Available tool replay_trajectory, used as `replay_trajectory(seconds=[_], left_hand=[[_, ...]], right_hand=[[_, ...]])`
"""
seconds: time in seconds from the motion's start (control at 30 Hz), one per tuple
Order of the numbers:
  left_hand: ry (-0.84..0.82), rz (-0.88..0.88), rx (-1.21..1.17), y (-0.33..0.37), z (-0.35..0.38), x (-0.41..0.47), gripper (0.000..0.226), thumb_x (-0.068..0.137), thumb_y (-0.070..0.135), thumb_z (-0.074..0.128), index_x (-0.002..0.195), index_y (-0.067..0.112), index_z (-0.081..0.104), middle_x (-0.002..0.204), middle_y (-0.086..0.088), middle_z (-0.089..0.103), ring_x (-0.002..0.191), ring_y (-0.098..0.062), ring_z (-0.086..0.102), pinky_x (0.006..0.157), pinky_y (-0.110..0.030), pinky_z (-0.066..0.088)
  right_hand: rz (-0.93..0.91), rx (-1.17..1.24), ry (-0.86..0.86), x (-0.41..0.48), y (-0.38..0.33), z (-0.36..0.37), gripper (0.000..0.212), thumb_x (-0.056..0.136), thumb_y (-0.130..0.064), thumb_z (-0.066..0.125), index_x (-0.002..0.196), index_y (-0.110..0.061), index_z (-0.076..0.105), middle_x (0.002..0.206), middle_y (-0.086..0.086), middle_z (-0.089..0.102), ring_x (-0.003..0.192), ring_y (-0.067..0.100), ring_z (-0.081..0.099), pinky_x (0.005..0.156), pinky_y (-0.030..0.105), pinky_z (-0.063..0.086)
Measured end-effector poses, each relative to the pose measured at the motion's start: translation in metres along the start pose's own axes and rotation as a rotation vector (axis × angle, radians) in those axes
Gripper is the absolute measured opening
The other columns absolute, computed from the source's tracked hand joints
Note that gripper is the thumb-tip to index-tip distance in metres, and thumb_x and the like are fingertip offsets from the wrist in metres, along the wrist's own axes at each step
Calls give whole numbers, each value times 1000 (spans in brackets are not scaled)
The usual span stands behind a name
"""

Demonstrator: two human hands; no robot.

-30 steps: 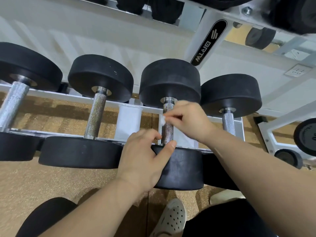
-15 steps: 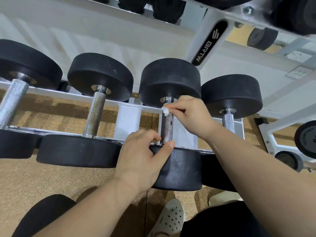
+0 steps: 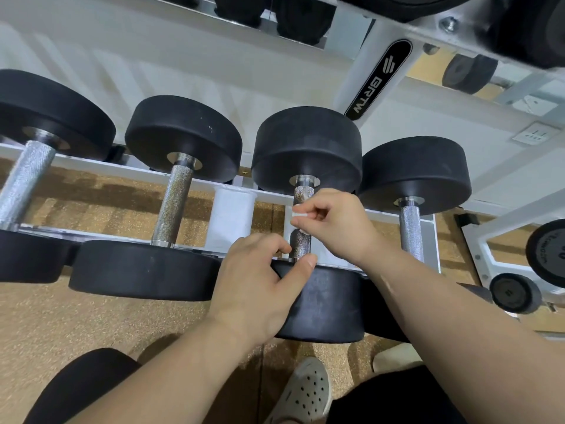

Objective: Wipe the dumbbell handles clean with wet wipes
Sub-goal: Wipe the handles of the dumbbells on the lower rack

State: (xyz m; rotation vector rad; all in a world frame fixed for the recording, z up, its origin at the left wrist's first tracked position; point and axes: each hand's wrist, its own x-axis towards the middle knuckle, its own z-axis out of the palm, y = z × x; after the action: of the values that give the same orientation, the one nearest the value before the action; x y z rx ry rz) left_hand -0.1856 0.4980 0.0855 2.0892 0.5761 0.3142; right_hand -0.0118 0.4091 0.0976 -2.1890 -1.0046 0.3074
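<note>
Right hand [image 3: 333,221] slid down the third dumbbell handle [image 3: 301,244], fingers pinching a white wipe [image 3: 298,216] against it, left hand [image 3: 260,276] gripping the handle's near end between thumb and forefinger

forearms [image 3: 458,325]: bare | legs: black garment [image 3: 82,387] | feet: white perforated clog [image 3: 305,393]

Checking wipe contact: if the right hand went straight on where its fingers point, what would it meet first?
Probably the knurled handle: the right hand pinches the wet wipe right at it, pointing leftward; depth is unclear.
</note>
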Motion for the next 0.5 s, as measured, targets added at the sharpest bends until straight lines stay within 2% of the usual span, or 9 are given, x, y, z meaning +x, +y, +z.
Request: replay_trajectory(seconds=[0.13, 0.23, 0.3, 0.37, 0.5], left_hand=[[5, 7, -14, -1, 0, 0, 53, 81, 73, 43, 92, 27, 66, 93, 15, 61, 97, -12, 54, 86, -30, 42], [-2, 5, -9, -1, 0, 0, 54, 80, 74, 42, 93, 27, 66, 94, 14, 60, 97, -12, 53, 86, -29, 42], [-6, 3, -7, -1, 0, 0, 54, 81, 74, 42, 94, 27, 65, 93, 14, 59, 97, -12, 52, 85, -29, 41], [-3, 9, 1, -1, -1, 0, 54, 81, 74, 41, 94, 28, 64, 93, 14, 58, 96, -11, 52, 84, -28, 41], [-14, -6, -2, 1, -2, -1, 56, 79, 77, 37, 96, 31, 64, 96, 17, 58, 99, -5, 48, 84, -21, 35]], right_hand=[[11, 38, -162, -17, 4, -7, 14, 76, -16, 86, 89, -19, 81, 74, -13, 62, 68, 0, 59, 67, 13, 44], [-143, -144, -22, -2, 5, -9, 13, 81, -18, 82, 94, -20, 80, 81, -8, 61, 73, 4, 59, 69, 15, 43], [-196, -286, 93, 13, 5, -8, 14, 85, -19, 77, 99, -20, 80, 88, -3, 62, 76, 10, 59, 71, 26, 49], [-221, -316, 109, 15, 7, -9, 17, 86, -17, 76, 102, -15, 79, 93, 0, 61, 76, 15, 60, 72, 35, 54], [-273, -203, -117, -9, 10, -17, 21, 83, -10, 79, 104, -10, 78, 97, -1, 59, 74, 17, 60, 70, 29, 52]])
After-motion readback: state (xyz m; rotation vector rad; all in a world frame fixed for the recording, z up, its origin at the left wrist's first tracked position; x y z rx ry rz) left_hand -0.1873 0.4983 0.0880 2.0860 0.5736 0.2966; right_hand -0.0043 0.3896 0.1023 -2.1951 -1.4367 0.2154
